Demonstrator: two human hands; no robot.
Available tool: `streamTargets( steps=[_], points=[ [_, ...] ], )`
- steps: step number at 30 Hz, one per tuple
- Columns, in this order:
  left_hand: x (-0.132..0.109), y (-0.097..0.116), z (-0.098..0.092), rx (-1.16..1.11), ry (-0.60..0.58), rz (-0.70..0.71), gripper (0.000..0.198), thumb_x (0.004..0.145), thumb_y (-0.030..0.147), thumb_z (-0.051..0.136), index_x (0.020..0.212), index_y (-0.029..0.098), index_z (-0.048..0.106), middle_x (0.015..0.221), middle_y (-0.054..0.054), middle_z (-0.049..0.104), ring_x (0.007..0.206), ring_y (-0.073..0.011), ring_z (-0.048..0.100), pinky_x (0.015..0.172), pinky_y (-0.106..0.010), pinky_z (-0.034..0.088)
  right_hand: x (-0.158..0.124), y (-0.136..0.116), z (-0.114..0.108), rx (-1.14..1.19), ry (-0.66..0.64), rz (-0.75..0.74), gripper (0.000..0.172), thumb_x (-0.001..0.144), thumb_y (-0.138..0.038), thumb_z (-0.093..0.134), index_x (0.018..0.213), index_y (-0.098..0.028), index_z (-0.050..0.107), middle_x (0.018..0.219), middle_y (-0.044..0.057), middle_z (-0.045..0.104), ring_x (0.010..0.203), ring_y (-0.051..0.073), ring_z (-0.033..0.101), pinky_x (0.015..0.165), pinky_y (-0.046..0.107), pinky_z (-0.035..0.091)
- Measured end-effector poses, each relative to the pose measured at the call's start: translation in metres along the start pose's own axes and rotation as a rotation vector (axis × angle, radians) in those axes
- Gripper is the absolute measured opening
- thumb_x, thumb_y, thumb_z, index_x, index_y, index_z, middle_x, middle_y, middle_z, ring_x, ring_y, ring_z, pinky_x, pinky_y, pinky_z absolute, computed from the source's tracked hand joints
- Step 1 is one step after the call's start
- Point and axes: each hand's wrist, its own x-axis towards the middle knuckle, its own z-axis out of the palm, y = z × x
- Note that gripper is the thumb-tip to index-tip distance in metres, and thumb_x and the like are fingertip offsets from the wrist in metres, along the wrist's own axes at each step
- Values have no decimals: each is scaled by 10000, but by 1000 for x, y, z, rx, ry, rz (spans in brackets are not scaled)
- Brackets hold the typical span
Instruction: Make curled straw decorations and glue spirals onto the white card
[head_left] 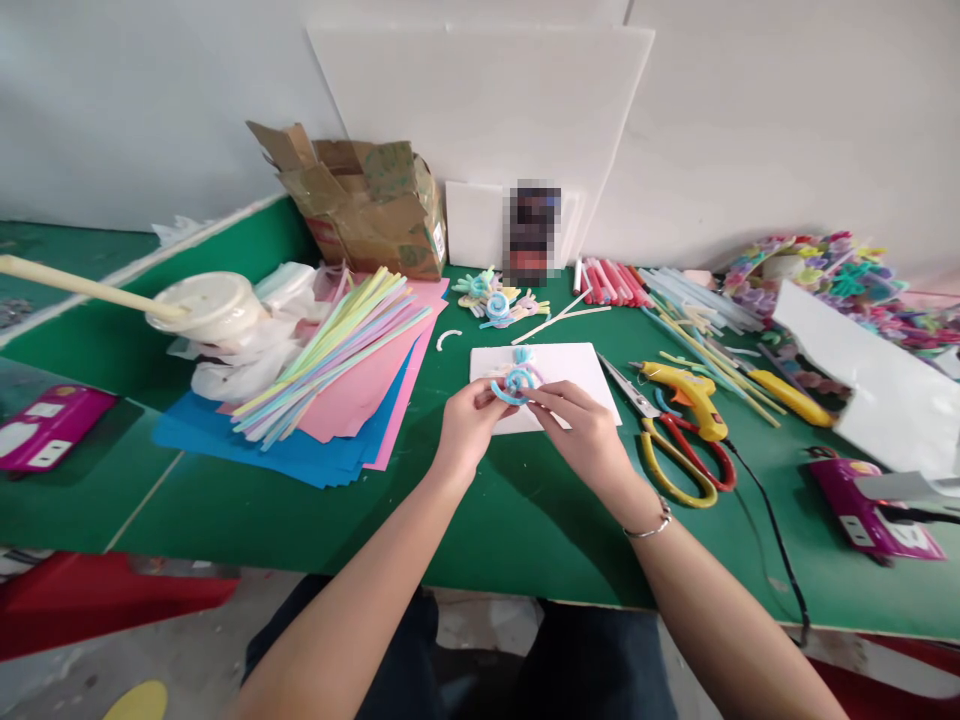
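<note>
Pinching the blue spiral [519, 378] are left hand [465, 425] and right hand [583, 425], the carton label [439, 239] unreadable.

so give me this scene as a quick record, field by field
left hand: bare, pinching a small light-blue curled fuzzy-looking piece
right hand: bare, fingers on the same piece; silver bracelet at the wrist
under the piece: white rectangular board on a green tabletop
right side: metal scissors with yellow and red handles, yellow glue gun
left side: thin pastel sticks over pink and blue sheets
back: brown cardboard box
</note>
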Motion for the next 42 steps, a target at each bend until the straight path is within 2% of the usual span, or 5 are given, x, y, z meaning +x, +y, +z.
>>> streamTargets(
  steps=[6, 14, 19, 26, 42],
  points=[
    [3, 0, -3, 142, -9, 59, 158, 658, 240, 705, 797, 167, 691, 845, -37, 726, 797, -192, 680, 778, -319, 553, 3, -5, -4, 109, 66, 243, 203, 883, -230, 519, 1045, -221, 642, 804, 29, 648, 657, 124, 609, 523, 228, 535],
    [4, -3, -4, 374, -116, 176, 186, 632, 55, 597, 700, 199, 693, 744, 2, 712, 725, -163, 670, 708, -257, 538, 6, -4, -6, 74, 78, 192, 106, 842, -197, 584, 888, -207, 679, 825, 39, 669, 645, 121, 597, 520, 243, 493],
    [4, -3, -3, 233, -78, 118, 90, 619, 159, 680, 706, 180, 684, 728, -15, 705, 707, -175, 670, 709, -286, 552, 6, -4, -6, 340, 114, 428, 98, 801, -263, 629, 862, -214, 687, 775, 14, 651, 587, 115, 595, 483, 251, 517],
    [1, -4, 1, -40, -72, -28, 243, 581, 286, 775, 753, 150, 671, 768, -29, 697, 786, -179, 668, 831, -350, 532, 10, -5, -6, 724, 129, 743, 271, 680, -415, 723, 801, -186, 644, 714, 16, 677, 625, 161, 663, 500, 284, 575],
    [-3, -5, 7, -89, -115, -7, 261, 621, 267, 757, 841, 161, 666, 868, -36, 691, 862, -176, 649, 837, -330, 529, 8, -6, 0, 659, 154, 730, 262, 701, -414, 698, 700, -178, 583, 673, 2, 608, 589, 116, 569, 417, 216, 515]
  ],
)
